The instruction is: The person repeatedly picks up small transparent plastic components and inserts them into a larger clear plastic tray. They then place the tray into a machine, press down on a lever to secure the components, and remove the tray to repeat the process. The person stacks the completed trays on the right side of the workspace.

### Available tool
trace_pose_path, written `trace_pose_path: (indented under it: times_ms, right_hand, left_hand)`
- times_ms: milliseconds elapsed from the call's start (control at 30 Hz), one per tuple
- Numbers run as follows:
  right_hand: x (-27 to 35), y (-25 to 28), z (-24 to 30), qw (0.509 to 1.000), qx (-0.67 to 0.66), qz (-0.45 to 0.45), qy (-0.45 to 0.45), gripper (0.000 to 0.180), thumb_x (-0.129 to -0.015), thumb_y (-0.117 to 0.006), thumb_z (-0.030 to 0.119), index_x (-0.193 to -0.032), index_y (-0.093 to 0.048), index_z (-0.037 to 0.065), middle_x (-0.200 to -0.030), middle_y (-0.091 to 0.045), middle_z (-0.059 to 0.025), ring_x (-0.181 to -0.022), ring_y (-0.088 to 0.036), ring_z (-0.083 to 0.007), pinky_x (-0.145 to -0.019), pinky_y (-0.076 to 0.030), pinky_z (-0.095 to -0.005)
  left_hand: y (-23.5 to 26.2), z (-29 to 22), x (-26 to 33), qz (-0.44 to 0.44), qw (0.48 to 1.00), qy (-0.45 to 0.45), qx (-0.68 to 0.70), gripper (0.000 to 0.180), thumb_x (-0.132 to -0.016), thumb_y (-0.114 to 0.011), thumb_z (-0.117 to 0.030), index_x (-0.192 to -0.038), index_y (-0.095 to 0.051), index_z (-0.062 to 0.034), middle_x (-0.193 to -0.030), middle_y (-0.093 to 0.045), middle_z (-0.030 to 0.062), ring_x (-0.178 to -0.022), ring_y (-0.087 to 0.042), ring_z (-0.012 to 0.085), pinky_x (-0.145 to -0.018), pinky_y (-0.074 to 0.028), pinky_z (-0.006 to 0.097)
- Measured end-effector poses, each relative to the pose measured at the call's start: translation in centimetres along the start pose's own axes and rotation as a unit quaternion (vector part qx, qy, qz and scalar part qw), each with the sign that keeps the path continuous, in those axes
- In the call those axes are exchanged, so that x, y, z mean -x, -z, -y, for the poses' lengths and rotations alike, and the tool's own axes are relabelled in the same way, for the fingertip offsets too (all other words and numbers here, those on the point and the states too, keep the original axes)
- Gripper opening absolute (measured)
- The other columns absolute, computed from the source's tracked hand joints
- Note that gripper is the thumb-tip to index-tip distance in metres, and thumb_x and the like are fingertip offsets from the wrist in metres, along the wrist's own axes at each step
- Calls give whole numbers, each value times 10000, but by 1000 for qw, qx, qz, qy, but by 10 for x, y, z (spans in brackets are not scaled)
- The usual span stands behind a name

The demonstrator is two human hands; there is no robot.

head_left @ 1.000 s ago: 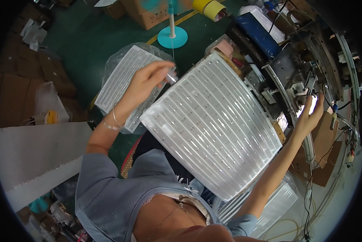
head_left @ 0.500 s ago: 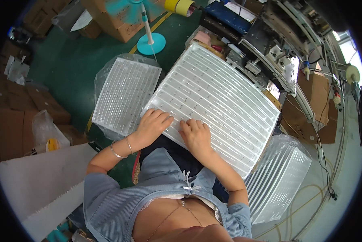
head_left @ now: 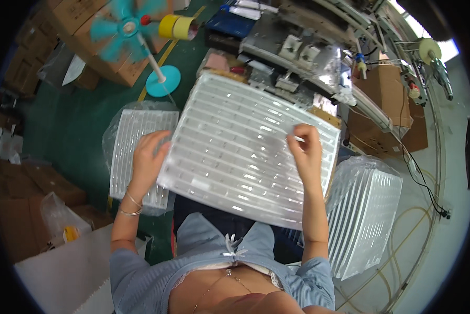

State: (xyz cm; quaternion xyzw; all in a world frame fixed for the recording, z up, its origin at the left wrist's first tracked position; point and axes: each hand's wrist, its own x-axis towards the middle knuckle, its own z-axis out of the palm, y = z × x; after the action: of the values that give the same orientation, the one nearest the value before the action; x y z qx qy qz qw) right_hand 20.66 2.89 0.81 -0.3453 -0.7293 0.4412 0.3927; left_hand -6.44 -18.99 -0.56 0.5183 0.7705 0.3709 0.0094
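A large white ribbed plastic tray (head_left: 235,152) lies before me, its long channels holding rows of small pieces too small to name. My left hand (head_left: 150,157), a bangle at its wrist, is beside the tray's left edge, thumb apart from the fingers and nothing seen in it. Over the tray's right part is my right hand (head_left: 307,149), its thumb and fingers curled toward each other. Whatever is between those fingertips, if anything, is too small to make out.
Similar ribbed trays in clear plastic stand at the left (head_left: 135,131) and at the right (head_left: 368,220). Beyond the large tray is a metal machine (head_left: 297,52). A turquoise fan (head_left: 162,81) stands on the green floor, near cardboard boxes (head_left: 91,31). A white panel (head_left: 62,267) is at lower left.
My hands have moved apart from the tray's near left part: the left to its left edge, the right across to its right side. The tray looks turned and the view has shifted.
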Motion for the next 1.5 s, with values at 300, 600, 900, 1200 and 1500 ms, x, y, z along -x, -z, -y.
trace_pose_path:
  times_ms: [300,600,900,1200,1500]
  right_hand:
    - [-30,98,-25,984,-68,-152,-70,196,-880,-594,92,-1058,-573,16,-1108,-590,-72,-862,-557,-76,-699,-455,-217]
    - [-106,112,-15,966,125,-206,97,234,-851,-593,9,-1083,-620,10,-1068,-639,-106,-890,-627,-144,-718,-512,-236]
    - [-184,38,26,864,383,-159,284,171,-817,-615,96,-984,-633,64,-878,-617,-133,-759,-610,-329,-638,-488,-407]
    - [-214,39,-1,896,355,-157,214,222,-817,-637,257,-980,-657,108,-927,-644,-116,-818,-613,-326,-682,-481,-396]
    - [-101,122,-11,955,186,-207,100,450,-862,-627,235,-1218,-515,-16,-1196,-575,-167,-1117,-542,-257,-956,-399,-345]
  left_hand:
    - [-88,-70,-134,-73,976,-170,112,298,-791,-625,-50,-1089,-618,-55,-1015,-632,103,-901,-578,276,-791,-456,362]
    - [-177,-184,-278,-134,942,-291,-105,319,-782,-658,-340,-1019,-673,-127,-888,-578,95,-883,-488,237,-752,-341,362]
    - [-118,-138,-245,-153,957,-225,97,221,-764,-699,-215,-935,-632,-92,-819,-599,50,-767,-541,195,-641,-395,311]
    - [-27,73,-43,-43,795,381,470,126,-881,-468,-191,-882,-527,-80,-1050,-615,124,-944,-577,168,-833,-446,310]
    - [-61,41,19,-32,757,309,574,136,-909,-437,-146,-867,-472,-21,-1199,-527,201,-1081,-494,198,-992,-355,322]
